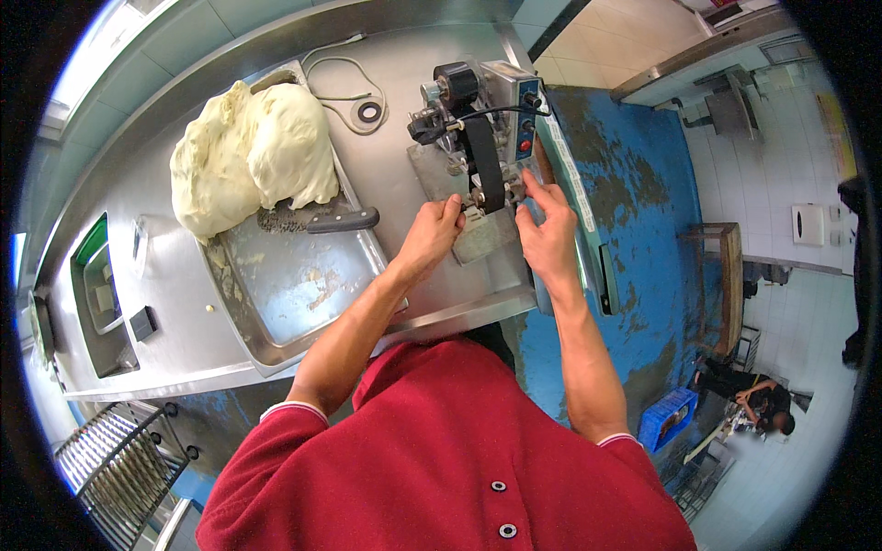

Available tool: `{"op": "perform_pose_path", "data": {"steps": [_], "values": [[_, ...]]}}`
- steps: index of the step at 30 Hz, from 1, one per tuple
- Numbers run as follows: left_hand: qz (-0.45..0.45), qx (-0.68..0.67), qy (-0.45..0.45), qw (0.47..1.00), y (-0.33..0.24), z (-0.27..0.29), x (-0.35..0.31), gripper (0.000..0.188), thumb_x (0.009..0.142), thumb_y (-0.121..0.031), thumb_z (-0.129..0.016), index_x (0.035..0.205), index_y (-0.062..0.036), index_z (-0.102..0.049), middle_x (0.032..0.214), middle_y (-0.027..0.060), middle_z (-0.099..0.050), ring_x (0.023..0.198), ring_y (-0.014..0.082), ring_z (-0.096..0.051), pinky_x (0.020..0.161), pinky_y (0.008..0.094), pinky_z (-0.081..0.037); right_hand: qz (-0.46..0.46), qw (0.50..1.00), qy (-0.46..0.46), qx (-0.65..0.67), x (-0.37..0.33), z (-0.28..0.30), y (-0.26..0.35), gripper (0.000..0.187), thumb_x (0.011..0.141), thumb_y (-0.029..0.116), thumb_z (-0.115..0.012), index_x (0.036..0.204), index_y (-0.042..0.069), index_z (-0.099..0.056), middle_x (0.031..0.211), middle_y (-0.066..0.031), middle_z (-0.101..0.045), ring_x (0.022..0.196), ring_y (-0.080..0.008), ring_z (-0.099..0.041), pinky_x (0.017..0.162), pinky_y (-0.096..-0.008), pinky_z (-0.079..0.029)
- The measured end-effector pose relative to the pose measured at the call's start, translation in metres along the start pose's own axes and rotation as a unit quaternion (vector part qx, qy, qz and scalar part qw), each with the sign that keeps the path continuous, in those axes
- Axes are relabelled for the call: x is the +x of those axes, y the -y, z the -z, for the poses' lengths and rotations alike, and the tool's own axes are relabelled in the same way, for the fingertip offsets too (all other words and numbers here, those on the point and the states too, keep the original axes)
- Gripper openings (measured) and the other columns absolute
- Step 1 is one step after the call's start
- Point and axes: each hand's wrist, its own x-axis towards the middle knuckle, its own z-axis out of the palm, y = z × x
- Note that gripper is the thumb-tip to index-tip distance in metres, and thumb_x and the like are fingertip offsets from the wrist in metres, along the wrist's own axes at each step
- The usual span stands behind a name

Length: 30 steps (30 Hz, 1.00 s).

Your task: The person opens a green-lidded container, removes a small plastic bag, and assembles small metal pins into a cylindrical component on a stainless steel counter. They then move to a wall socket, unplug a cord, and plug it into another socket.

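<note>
On the steel table stands a small ribbon coding machine [510, 110], with a control box, a black roll on top and a black ribbon [484, 161] running down its front. My left hand [432, 234] is closed, its thumb and fingertips pinching at the lower left of the machine's front. My right hand [548, 230] reaches the other side, index finger and thumb gripping around a small metal part there. The exact parts under the fingertips are partly hidden. Below them lies the machine's flat metal plate [487, 237].
Left of the machine, a steel tray [266, 354] holds a large dough mass [257, 156] and a black-handled knife [343, 220]. A cable [377, 87] and a black ring [369, 112] lie behind. Another person [763, 401] sits far right near a blue crate [668, 419].
</note>
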Motion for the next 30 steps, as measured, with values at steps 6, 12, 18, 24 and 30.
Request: {"op": "perform_pose_path", "data": {"steps": [6, 12, 18, 24, 30], "values": [[0.07, -0.233, 0.089, 0.966, 0.003, 0.005, 0.003, 0.046, 0.109, -0.044, -0.043, 0.076, -0.0126, -0.05, 0.062, -0.0072, -0.036, 0.052, 0.0076, -0.028, 0.049, 0.0263, -0.025, 0.0, 1.0, 0.005, -0.025, 0.003, 0.003, 0.001, 0.043, 0.088, -0.001, -0.064, 0.131, 0.0, -0.065, 0.107, -0.0164, -0.067, 0.101, -0.026, -0.065, 0.091, -0.0311, -0.049], [0.045, -0.158, 0.008, 0.986, 0.007, 0.016, -0.012, 0.042, 0.108, -0.038, -0.049, 0.087, -0.0057, -0.064, 0.067, -0.0046, -0.05, 0.057, 0.0084, -0.042, 0.054, 0.0259, -0.034, -0.003, 0.997, -0.047, 0.053, -0.037, 0.006, -0.011, 0.061, 0.084, 0.0, -0.067, 0.143, 0.004, -0.053, 0.126, -0.0136, -0.064, 0.113, -0.0258, -0.061, 0.096, -0.0369, -0.047], [0.061, -0.425, 0.061, 0.901, 0.003, -0.006, -0.018, 0.032, 0.105, -0.017, -0.043, 0.121, 0.0072, -0.055, 0.135, 0.0273, -0.055, 0.124, 0.0323, -0.055, 0.106, 0.0399, -0.045, -0.213, 0.96, -0.005, 0.184, -0.135, -0.012, -0.056, 0.042, 0.087, 0.001, -0.066, 0.129, 0.003, -0.062, 0.108, -0.0087, -0.069, 0.09, -0.0169, -0.065, 0.077, -0.0297, -0.051], [0.055, -0.603, 0.11, 0.788, -0.001, -0.013, -0.007, 0.03, 0.096, -0.004, -0.046, 0.12, 0.0149, -0.048, 0.142, 0.0367, -0.046, 0.139, 0.0443, -0.043, 0.12, 0.0503, -0.036, -0.276, 0.927, -0.018, 0.252, -0.21, -0.01, -0.091, 0.031, 0.092, 0.001, -0.064, 0.123, 0.001, -0.066, 0.102, -0.0067, -0.07, 0.088, -0.0107, -0.064, 0.073, -0.0238, -0.051], [0.06, -0.606, 0.088, 0.788, 0.0, -0.013, -0.003, 0.026, 0.097, -0.006, -0.047, 0.113, 0.0149, -0.051, 0.142, 0.0361, -0.047, 0.14, 0.0441, -0.042, 0.12, 0.0509, -0.036, -0.301, 0.916, -0.103, 0.243, -0.244, 0.011, -0.115, 0.031, 0.089, 0.002, -0.066, 0.12, 0.004, -0.068, 0.096, -0.0088, -0.073, 0.083, -0.0149, -0.068, 0.071, -0.0281, -0.054]]}}
